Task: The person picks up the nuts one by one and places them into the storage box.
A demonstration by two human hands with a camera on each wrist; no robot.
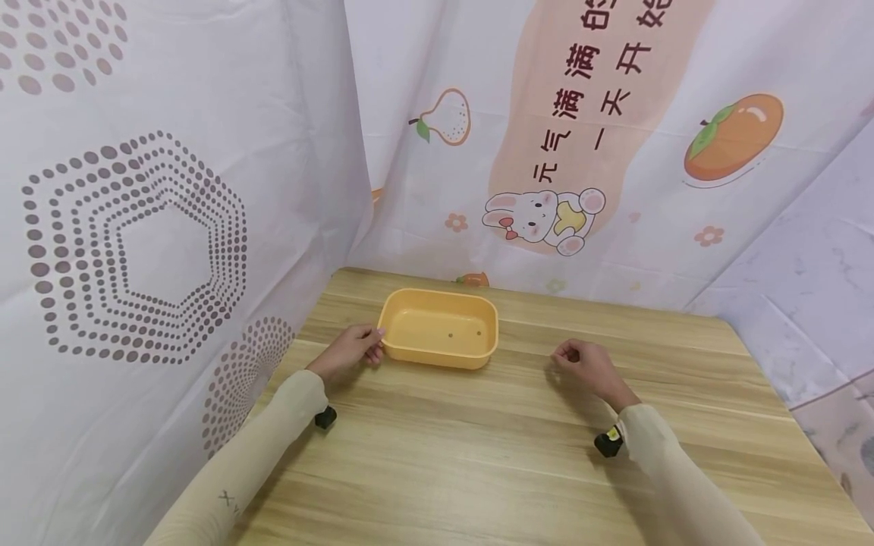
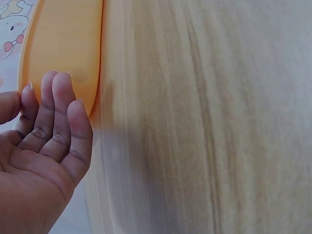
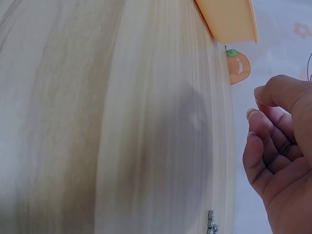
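A shallow orange-yellow plastic basin [image 1: 437,357] with rounded corners stands upright toward the back of the wooden table. Two small grey spots show on its floor; whether they are holes or small objects is unclear. My left hand [image 1: 353,349] pinches the rim at the basin's left end between thumb and index finger. In the left wrist view, the other fingers [image 2: 61,92] lie against or close beside its outer wall. Well to the right of the basin, my right hand [image 1: 583,365] hovers over the table, loosely curled. Nothing shows between its fingers [image 3: 261,124] in the right wrist view.
The wood-grain table [image 1: 437,447] ends at printed curtains [image 1: 423,197] behind and on the left. Low in the right wrist view lies a small shiny metal piece [image 3: 211,223], too little shown to name. A small black device [image 1: 608,443] sits at the right wrist.
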